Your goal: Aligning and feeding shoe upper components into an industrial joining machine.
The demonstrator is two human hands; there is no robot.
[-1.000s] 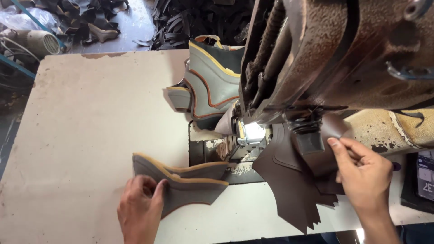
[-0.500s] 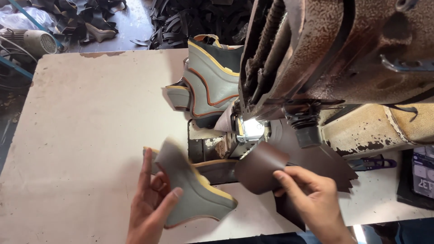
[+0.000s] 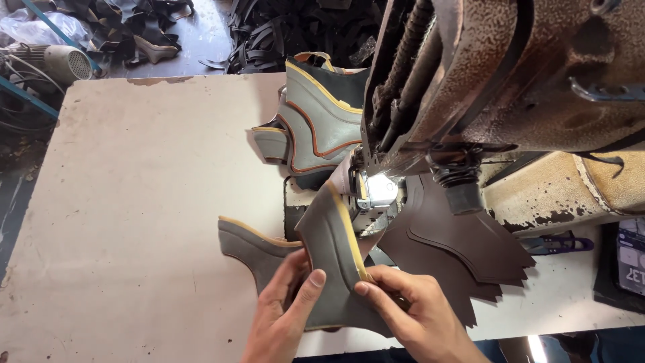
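Presently, the left hand grips the grey shoe-upper panel from below, thumb laid on its face and fingers curled under its left side. The right hand pinches the same panel at its yellow-piped edge, index finger on top. Both hands are closed on the piece; neither is free.

Handling judgement: the panel appears light, thin and pliable, bending where it is raised, so it would sag if held at one point only. The piped edge looks the firmer part and the sounder place to grasp; the matt face seems unlikely to slip.

Position: the panel is tilted up between the hands, its upper tip just beside the lit needle area of the sewing machine. A second grey panel lies flat on the table, partly under the held one. Brown leather pieces lie to the right beneath the machine; stitched grey uppers stand behind
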